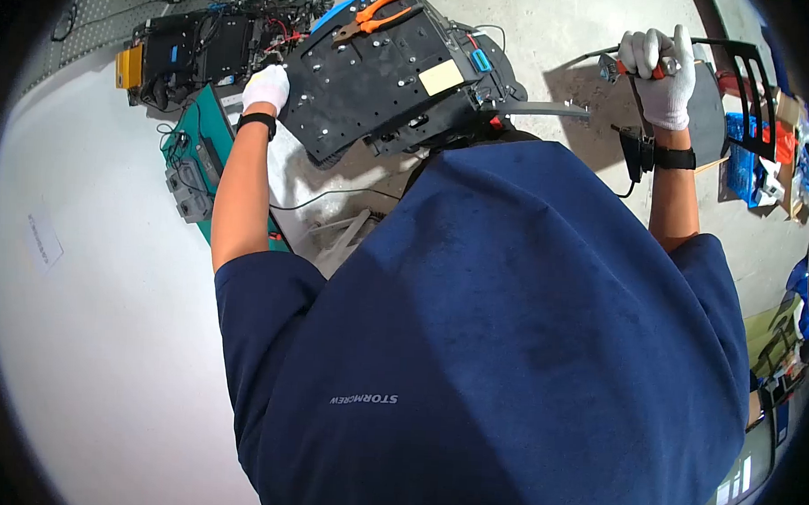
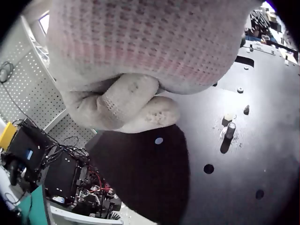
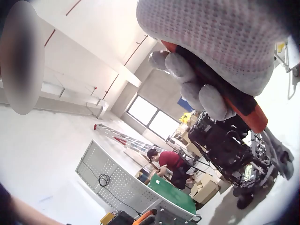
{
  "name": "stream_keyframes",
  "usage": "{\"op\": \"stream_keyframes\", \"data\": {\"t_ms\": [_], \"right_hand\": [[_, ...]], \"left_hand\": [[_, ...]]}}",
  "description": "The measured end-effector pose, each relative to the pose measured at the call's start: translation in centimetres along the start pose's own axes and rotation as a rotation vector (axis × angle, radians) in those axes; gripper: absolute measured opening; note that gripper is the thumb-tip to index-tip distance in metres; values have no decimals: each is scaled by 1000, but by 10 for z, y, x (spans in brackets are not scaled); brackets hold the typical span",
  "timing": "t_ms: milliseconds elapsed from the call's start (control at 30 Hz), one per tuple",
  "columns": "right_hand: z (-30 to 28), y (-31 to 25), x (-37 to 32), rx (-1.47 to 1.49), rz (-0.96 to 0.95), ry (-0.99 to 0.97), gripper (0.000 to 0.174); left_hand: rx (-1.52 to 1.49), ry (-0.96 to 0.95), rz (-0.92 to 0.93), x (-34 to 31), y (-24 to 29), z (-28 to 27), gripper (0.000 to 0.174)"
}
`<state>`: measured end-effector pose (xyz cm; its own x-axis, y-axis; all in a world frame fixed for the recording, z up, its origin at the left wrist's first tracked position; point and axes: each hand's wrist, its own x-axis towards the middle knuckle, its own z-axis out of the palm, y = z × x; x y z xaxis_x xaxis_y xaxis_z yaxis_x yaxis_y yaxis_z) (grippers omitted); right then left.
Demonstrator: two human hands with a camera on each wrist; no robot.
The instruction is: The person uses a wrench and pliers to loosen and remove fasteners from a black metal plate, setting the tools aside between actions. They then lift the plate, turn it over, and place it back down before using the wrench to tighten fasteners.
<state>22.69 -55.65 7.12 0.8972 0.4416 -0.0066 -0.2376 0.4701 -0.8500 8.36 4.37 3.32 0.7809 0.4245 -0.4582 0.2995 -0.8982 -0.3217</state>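
Note:
My gloved left hand (image 1: 268, 88) is at the left edge of a black metal plate (image 1: 339, 87) on a wheeled machine. In the left wrist view its fingers (image 2: 117, 101) are curled against the thumb, with no object showing between them, close over the plate. Out to the right, my gloved right hand (image 1: 660, 79) is raised and grips a hand tool (image 3: 254, 117) by its orange and black handle. The tool's metal head sticks out beyond the fist. Orange-handled pliers (image 1: 374, 18) lie on top of the plate.
Another black machine (image 1: 206, 50) with loose wiring stands at upper left. A grey tool case (image 1: 189, 189) lies on a green mat (image 1: 196, 122). To the right are a black slatted frame (image 1: 754, 101) and a blue basket (image 1: 742, 159). A person (image 3: 171, 161) works beside a green-topped table (image 3: 173, 194) farther off.

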Motion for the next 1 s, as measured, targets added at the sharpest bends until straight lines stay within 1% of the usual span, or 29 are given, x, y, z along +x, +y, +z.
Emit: {"op": "stream_keyframes", "data": {"t_ms": [33,67,100,133,167,200,233,300,367,467,500,567,633,700,767,833,867,933,1000], "right_hand": [[3,-2,-1,-5,3,-3,58],[6,-4,-1,-33,6,0,58],[8,-4,-1,-61,7,5,57],[10,-3,-1,-64,8,3,57],[13,-1,-2,-49,4,8,58],[15,0,-3,-32,1,12,58],[17,1,-5,-34,3,6,58],[22,6,-6,16,36,20,58],[26,9,-8,5,17,23,58],[33,12,-10,75,52,43,57],[35,12,-11,117,57,35,57],[40,9,-13,86,55,80,57],[39,8,-16,57,40,123,56],[37,8,-20,75,45,140,57],[37,7,-23,44,35,168,57],[31,9,-28,74,18,186,58],[28,10,-27,80,6,202,58],[26,6,-33,112,30,225,55],[21,6,-35,77,7,245,55]], "left_hand": [[46,-12,57,8,-6,8,43],[106,-24,56,17,-10,17,42],[102,-23,54,5,1,6,42],[21,20,-68,-18,24,-22,41],[-60,61,-190,-32,37,-35,40],[-121,108,-261,-27,34,-26,40],[-125,107,-266,-24,33,-18,40],[-156,147,-221,-24,28,-12,43],[-92,155,-193,-27,27,-13,43],[-87,112,-143,-22,21,-17,47],[-83,50,-126,-17,16,-16,48],[-84,64,-237,-33,31,-37,49],[-108,51,-158,-29,26,-34,49],[-89,12,-156,-27,25,-33,48],[-59,5,-79,-24,20,-32,47],[-39,37,-125,-30,28,-39,47],[-45,85,-171,-31,32,-38,46],[-50,66,-125,-29,28,-33,44],[-63,40,-79,-26,24,-33,44]]}}
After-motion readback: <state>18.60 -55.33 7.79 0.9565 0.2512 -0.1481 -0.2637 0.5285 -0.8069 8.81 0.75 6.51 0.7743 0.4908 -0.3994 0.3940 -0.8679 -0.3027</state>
